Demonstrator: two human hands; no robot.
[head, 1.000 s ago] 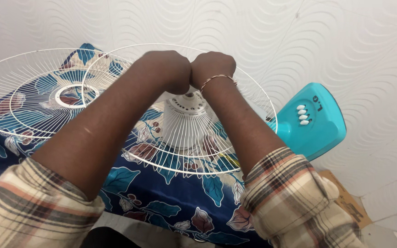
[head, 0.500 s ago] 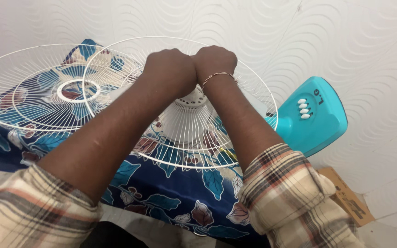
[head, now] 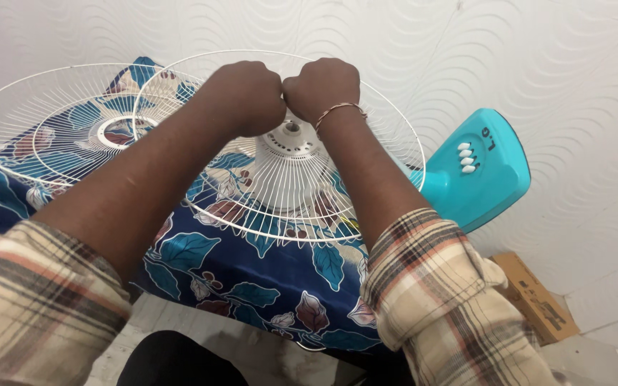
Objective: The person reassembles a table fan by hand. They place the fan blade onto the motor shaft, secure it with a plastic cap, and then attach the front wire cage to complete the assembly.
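- The left hand (head: 246,96) is curling into a closed fist above the middle of the rear fan guard (head: 280,207); the fingers are folding away from the camera, so I cannot tell what the grip has hold of, if anything.
- The right hand (head: 323,87) is closing the same way, knuckle to knuckle with the left and just above the hub; its grip is hidden too. A thin bracelet (head: 337,111) is sitting on that wrist.
- Directly under both fists, the white motor housing (head: 289,154) with its short shaft is showing through the wires at the guard's centre.
- The rear fan guard is lying tilted on the counter, which is draped in a blue leaf-print cloth (head: 252,286), and is rising toward the wall.
- To the left of that guard, and overlapping its rim, the loose front guard (head: 51,136) is resting flat on the cloth.
- To the right of the guard, the turquoise fan base (head: 477,175) with white buttons is sticking out past the counter edge; below it a cardboard box (head: 534,297) is sitting on the floor.
- Judging from the pose, whatever is being worked at the hub calls for one hand bracing while the other turns, with both wrists staying clear of the thin wires so none bend.
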